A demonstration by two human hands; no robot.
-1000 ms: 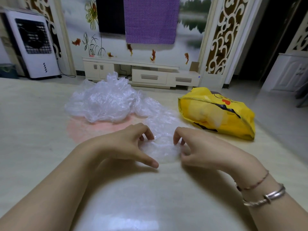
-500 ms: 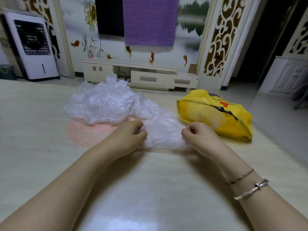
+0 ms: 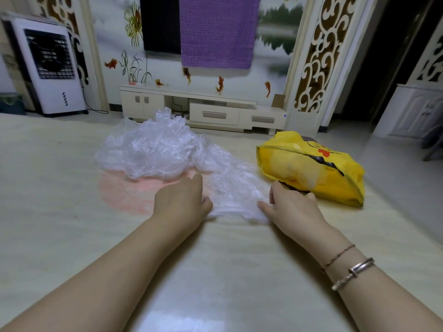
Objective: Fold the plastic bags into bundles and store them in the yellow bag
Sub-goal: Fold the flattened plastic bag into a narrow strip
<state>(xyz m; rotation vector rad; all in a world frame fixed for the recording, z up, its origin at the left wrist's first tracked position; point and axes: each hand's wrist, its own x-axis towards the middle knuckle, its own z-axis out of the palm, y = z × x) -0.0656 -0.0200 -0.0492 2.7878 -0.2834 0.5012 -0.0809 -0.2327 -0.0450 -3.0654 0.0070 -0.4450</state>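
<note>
The left hand [image 3: 182, 202] and right hand [image 3: 291, 207], moved apart since a second ago, each pinch one end of the clear plastic bag [image 3: 236, 195]. The bag now lies stretched flat, likely ready for folding.

no text can be read.

A single wide-angle view looks from the person's head, forward and down across the pale floor [image 3: 48, 188]. Both forearms reach in from the bottom edge, close to the lens; the far wall [image 3: 271, 68] faces the camera.
</note>
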